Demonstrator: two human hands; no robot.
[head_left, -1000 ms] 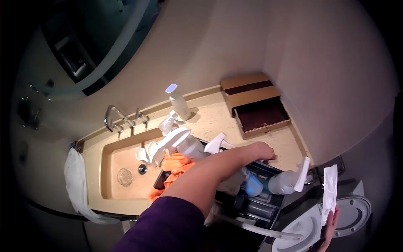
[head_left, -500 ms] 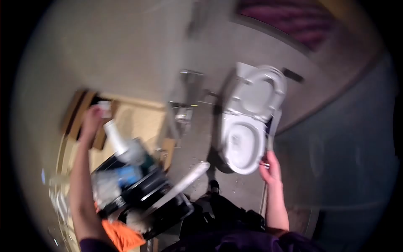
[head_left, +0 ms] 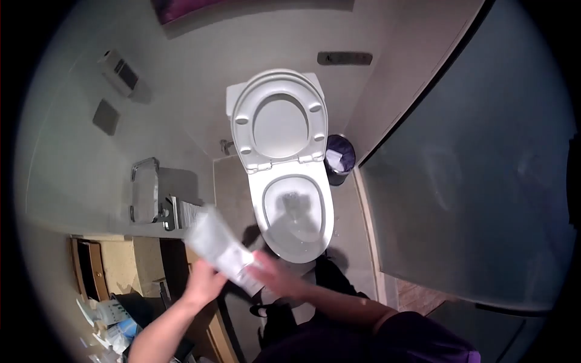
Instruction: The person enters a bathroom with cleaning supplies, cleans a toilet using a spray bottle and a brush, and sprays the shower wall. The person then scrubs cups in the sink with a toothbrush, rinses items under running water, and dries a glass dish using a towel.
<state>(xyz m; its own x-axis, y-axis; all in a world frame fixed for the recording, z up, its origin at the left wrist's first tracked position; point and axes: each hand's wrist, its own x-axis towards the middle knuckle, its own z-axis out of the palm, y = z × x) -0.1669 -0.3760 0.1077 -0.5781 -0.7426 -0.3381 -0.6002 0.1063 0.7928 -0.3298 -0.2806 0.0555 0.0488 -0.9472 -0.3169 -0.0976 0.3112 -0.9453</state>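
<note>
A white strip-like sheet (head_left: 221, 245), blurred by motion, slants across the space left of the toilet bowl. Whether it is paper or plastic, I cannot make out. My left hand (head_left: 203, 283) grips its lower left edge with curled fingers. On the opposite edge, near the lower end, my right hand (head_left: 272, 275) is closed, its fingers smeared. Just beyond stands the white toilet (head_left: 257, 181), lid and seat raised, with water and a shadow in the bowl.
A black-lined bin (head_left: 342, 166) holding white paper stands right of the toilet. At lower left are spray bottles (head_left: 112, 311) in a black caddy and a wooden box (head_left: 89, 266). A metal holder (head_left: 145, 190) hangs on the left wall; a frosted glass panel (head_left: 460, 181) rises at right.
My view has turned toward the toilet. My left hand has left the brown box, my right hand has left the bowl's right side, and both now meet on the white sheet.
</note>
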